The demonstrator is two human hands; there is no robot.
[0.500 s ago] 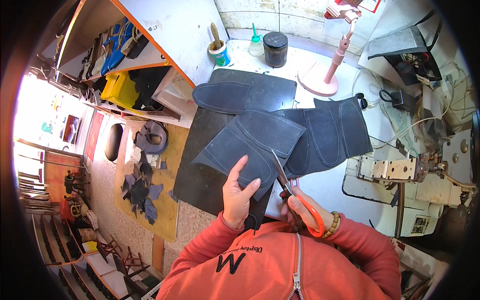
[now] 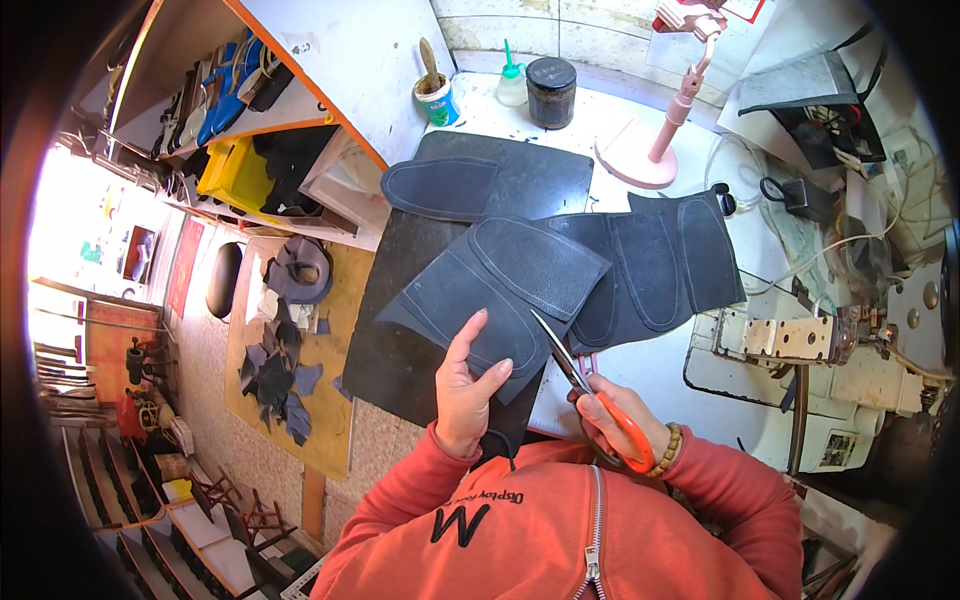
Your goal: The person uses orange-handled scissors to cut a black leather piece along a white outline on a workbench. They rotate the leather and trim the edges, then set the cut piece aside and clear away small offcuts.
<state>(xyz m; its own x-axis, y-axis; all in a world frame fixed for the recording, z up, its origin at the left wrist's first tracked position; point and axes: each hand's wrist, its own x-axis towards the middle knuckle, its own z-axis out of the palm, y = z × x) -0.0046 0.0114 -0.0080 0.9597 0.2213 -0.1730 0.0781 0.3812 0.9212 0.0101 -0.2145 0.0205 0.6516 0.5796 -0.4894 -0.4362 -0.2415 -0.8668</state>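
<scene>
My right hand (image 2: 612, 415) grips scissors (image 2: 572, 372) with orange-red handles and dark metal blades. Their tip lies over the near right part of a dark leather sheet (image 2: 455, 295) marked with pale curved outlines. The blades look nearly together. My left hand (image 2: 462, 392) rests at the near edge of that sheet, index finger and thumb spread on top; its other fingers are mostly hidden. A cut, rounded leather piece (image 2: 540, 262) lies on the sheet. Another rounded piece (image 2: 440, 188) is at the far left, and a second outlined sheet (image 2: 645, 265) spreads to the right.
Beneath the leather is a black cutting mat (image 2: 395, 345). Behind stand a glue pot with a brush (image 2: 437, 102), a green-tipped bottle (image 2: 511, 88), a dark jar (image 2: 551, 95) and a pink stand (image 2: 640, 155). A sewing machine (image 2: 790, 338) is at right; scraps (image 2: 285, 375) lie on a board at left.
The scissors and my right hand have shifted slightly, and the blades now sit a little farther left over the sheet. My left hand has moved slightly left.
</scene>
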